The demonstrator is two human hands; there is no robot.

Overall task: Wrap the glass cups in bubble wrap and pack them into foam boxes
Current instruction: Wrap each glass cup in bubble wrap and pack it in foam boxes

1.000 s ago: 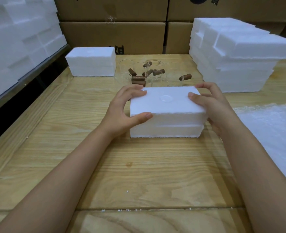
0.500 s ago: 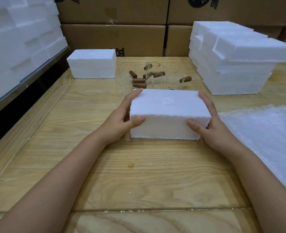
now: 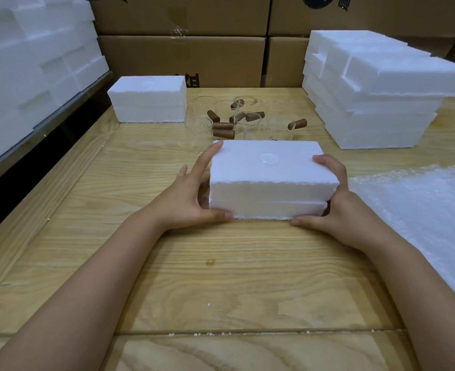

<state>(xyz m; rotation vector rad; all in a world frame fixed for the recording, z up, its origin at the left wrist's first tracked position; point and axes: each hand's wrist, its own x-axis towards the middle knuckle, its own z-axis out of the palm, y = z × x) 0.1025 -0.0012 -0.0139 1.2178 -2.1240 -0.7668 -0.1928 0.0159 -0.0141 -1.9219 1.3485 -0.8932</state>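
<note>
Bare forearms enter from both lower corners of the frame and converge toward centre.

Left hand [image 3: 191,199]: fingers straight, laid flat along the left end of the foam box [image 3: 269,178]; thumb hooked along its lower front edge.

Right hand [image 3: 338,210]: fingers curled over the box's top right edge; thumb on the lower front edge.

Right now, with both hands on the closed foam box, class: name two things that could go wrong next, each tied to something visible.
1. The glass cups stand close behind the foam box; sliding it away could knock them over.
2. The left hand and right hand grip only its ends; the halves might part at the seam if lifted.
</note>
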